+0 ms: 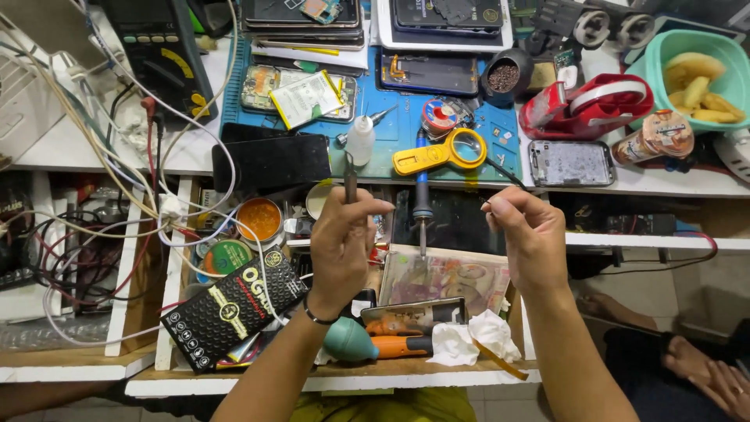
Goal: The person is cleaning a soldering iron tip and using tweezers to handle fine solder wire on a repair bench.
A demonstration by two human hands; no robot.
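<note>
Left hand [341, 248]: raised above the open drawer, fingers pinched round a thin dark tool [351, 186] that points up
Right hand [529, 238]: raised over the drawer too, fingertips pinched on the end of a thin black wire [506, 173]
Thin dark tool: upright in the left hand, tip just under the small white bottle [360, 139]
Thin black wire: runs from the right fingertips up toward the blue mat [406, 125]
Between the hands: a soldering iron [422, 195] with a blue handle, tip pointing down over the drawer
Blue mat: on the white bench, under open phones, a solder reel [441, 117] and a yellow magnifier [441, 151]
Near the left hand: a black phone [271, 162] at the mat's edge, an orange tin [259, 219] below it
Drawer [344, 367]: holds a black box with yellow print [233, 309], a teal rubber blower [349, 341], white tissue [469, 337]
Far right: a green bowl [660, 51] with pale yellow pieces, a red and white tape holder [590, 105]
Bottom right corner: another person's hand [715, 373], apart from the two working hands
</note>
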